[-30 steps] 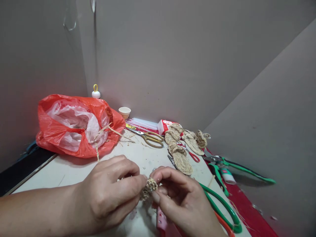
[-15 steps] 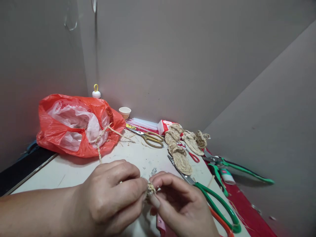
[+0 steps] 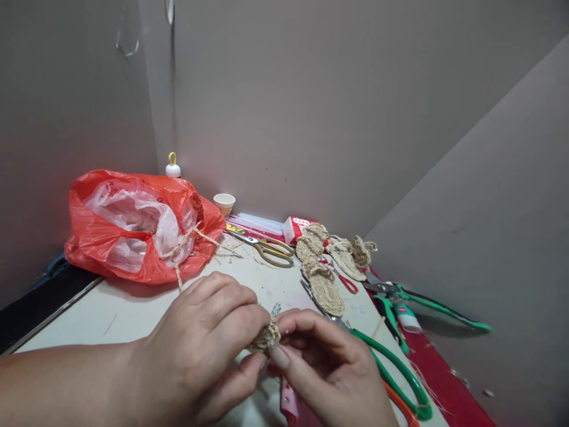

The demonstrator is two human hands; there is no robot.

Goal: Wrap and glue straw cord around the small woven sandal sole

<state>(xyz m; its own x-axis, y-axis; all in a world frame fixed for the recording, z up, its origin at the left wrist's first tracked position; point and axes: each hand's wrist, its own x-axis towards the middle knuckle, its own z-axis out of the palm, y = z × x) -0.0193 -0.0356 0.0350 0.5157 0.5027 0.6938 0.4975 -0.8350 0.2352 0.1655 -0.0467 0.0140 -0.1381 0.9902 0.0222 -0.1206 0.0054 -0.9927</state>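
Between my hands is a small piece of braided straw (image 3: pixel 265 338), mostly covered by fingers. My left hand (image 3: pixel 204 350) is closed on it from the left, thumb below and fingers above. My right hand (image 3: pixel 324 367) pinches its right end between thumb and forefinger. A thin straw braid (image 3: pixel 178 274) runs from the red bag down behind my left hand. Beyond my right hand lie several woven straw slippers (image 3: pixel 326 287), small and tan. Below the hands a pink object (image 3: pixel 290 400) shows in part; I cannot tell its kind.
A red plastic bag (image 3: pixel 146 225) with white lining stands at left. Gold-handled scissors (image 3: pixel 273 250), a paper cup (image 3: pixel 224 203) and a red-white box (image 3: pixel 294 228) lie at the back. Green-handled scissors (image 3: pixel 400 362) and green-black pliers (image 3: pixel 438 305) are at right. Grey walls enclose the table.
My left fingers have lifted and shifted slightly, and the left thumb has dropped, so more of the braided piece shows. My right hand keeps its pinch.
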